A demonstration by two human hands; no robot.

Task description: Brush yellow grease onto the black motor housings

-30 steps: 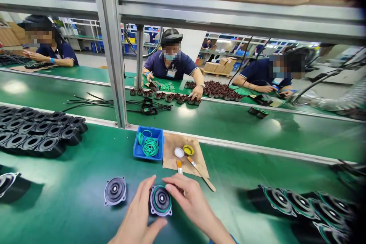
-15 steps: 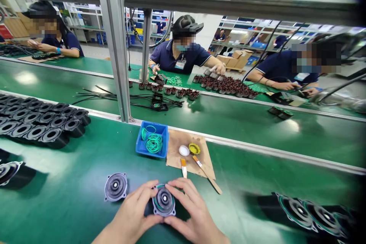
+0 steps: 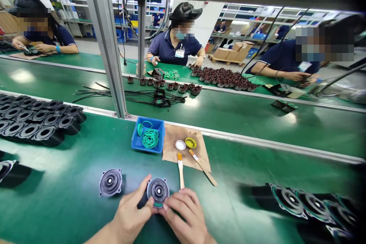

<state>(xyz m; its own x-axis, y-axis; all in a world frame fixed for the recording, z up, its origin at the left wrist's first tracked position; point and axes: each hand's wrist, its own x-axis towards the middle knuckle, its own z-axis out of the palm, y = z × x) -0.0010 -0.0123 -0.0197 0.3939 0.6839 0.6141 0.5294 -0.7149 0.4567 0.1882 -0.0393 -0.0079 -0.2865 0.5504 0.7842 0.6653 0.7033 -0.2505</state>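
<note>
A round dark part with a metal flange point(image 3: 158, 190) is held between my two hands over the green bench. My left hand point(image 3: 132, 207) grips its left side, thumb at the lower edge and a finger along the upper left. My right hand point(image 3: 185, 213) presses its fingertips on the lower right rim. A green ring shows along the part's lower edge, partly under my fingers. To the left, a similar round part point(image 3: 110, 182) lies on the bench, touched by neither hand.
Beyond my hands are a blue bin point(image 3: 133, 134) of green rings, stained cardboard point(image 3: 168, 148) with two small lids, and two brushes point(image 3: 180, 171). Black housings point(image 3: 45, 132) stand left, ringed ones point(image 3: 288, 200) right. People work across the metal rail point(image 3: 243, 141).
My fingers have moved from the part's upper rim to its lower edge, where the green ring now shows. Across the bench, the middle person's hand has drawn back from the dark-red parts.
</note>
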